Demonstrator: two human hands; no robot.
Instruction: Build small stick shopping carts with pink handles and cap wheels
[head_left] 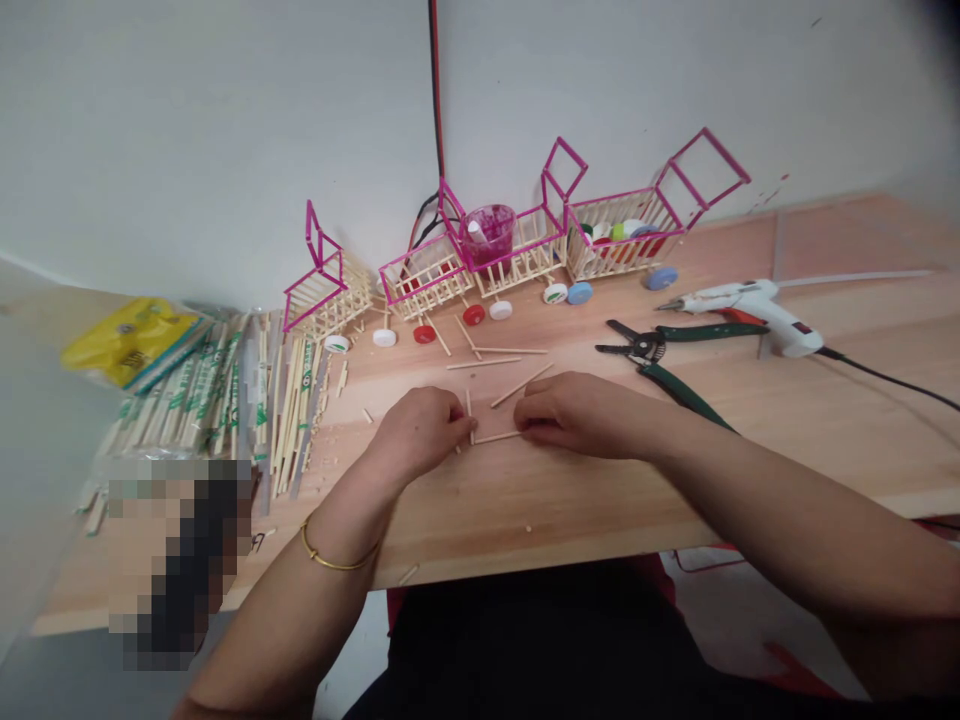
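My left hand point(421, 432) is closed, thumb and fingertips pinching a short wooden stick point(469, 405) that points away from me. Opposite it, my right hand point(559, 415) is closed on the end of another wooden stick point(496, 437), laid crosswise. The two sticks meet in a corner near my left fingertips; whether they are joined I cannot tell. Just behind my right hand lies a loose stick point(517, 388), slanted. Farther back, two thin sticks touch at an angle beside a separate stick point(484, 364).
Several small stick carts with pink-edged frames and bottle-cap wheels point(424, 334) line the wall. A pink-stained plastic cup point(491, 235) stands among them. Green-handled wire strippers point(675, 350) and a white glue gun point(757, 308) lie right; wrapped chopsticks point(199, 390) and a yellow packet point(135, 340) lie left.
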